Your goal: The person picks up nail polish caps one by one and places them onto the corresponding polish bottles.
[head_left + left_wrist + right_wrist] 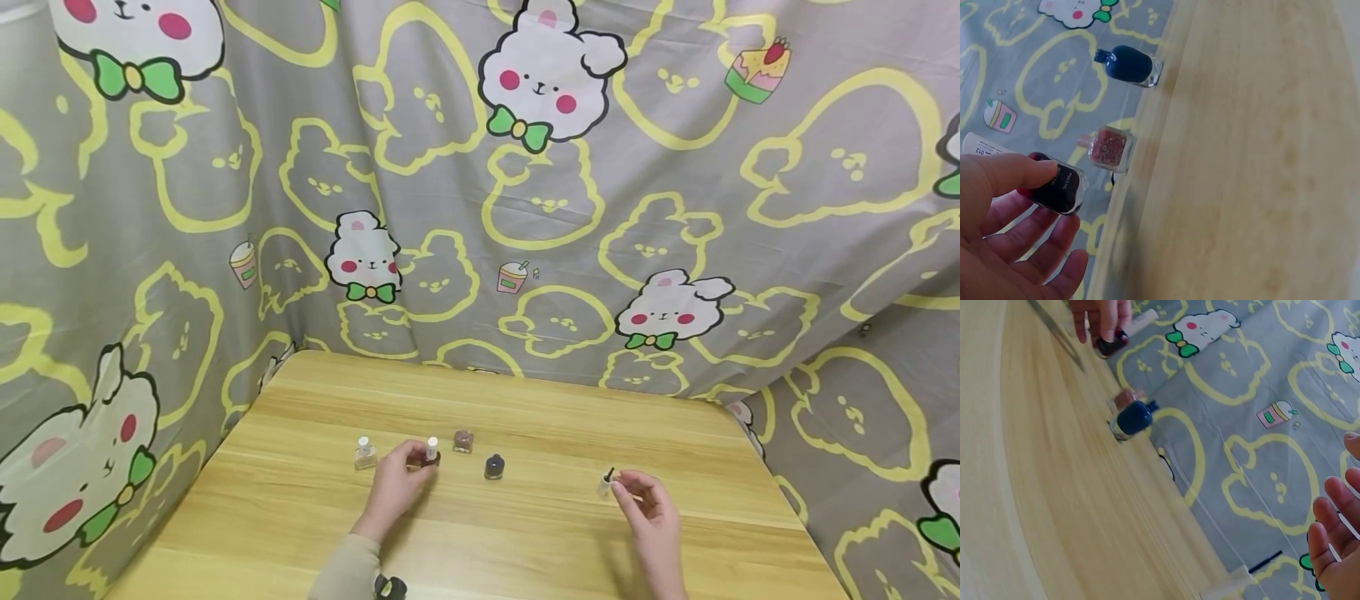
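My left hand (pixel 397 487) pinches a dark red nail polish bottle (pixel 1069 192) with a white cap (pixel 982 145), thumb on one side and fingers on the other. Over on the right, a white nail polish cap (pixel 1229 586) stands upside down on the table, its black brush (pixel 1266 561) pointing up. Beside that cap is my right hand (pixel 651 504); the right wrist view shows its fingers spread apart with nothing between them. A dark blue nail polish bottle (pixel 493 467) without a cap stands between the hands. Behind it is a pinkish glitter bottle (pixel 462 442), also capless.
A clear bottle with a white cap (pixel 365 455) stands just left of my left hand. Everything rests on a light wooden table (pixel 525 533). A grey curtain (pixel 442 192) with rabbit prints hangs around the table's back and sides.
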`<state>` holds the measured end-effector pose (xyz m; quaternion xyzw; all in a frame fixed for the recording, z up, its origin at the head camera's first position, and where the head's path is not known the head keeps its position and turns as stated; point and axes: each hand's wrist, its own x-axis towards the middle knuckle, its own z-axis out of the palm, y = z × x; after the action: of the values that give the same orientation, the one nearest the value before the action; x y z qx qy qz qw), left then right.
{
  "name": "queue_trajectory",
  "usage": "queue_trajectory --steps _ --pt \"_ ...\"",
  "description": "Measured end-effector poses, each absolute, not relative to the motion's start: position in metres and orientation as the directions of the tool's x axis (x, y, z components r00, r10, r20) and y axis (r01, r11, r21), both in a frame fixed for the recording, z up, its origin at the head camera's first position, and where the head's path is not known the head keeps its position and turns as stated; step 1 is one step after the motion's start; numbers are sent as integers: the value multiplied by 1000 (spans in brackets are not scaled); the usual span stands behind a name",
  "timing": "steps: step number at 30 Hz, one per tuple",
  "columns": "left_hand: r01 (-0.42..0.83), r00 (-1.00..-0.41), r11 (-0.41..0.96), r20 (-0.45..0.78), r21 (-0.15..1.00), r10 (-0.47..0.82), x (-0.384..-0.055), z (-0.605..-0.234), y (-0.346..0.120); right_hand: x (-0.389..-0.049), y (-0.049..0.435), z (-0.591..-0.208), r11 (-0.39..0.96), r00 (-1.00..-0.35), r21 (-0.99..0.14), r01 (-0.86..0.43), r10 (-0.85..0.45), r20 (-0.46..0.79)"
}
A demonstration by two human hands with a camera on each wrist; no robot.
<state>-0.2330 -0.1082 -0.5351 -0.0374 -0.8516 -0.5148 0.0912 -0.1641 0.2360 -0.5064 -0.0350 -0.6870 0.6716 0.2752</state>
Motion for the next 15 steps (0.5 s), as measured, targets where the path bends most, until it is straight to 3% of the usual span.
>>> queue_trajectory --steps 15 --pt "136 -984 498 176 856 -33 -235 -541 -116 -162 264 -504 53 -773 -955 -291 575 268"
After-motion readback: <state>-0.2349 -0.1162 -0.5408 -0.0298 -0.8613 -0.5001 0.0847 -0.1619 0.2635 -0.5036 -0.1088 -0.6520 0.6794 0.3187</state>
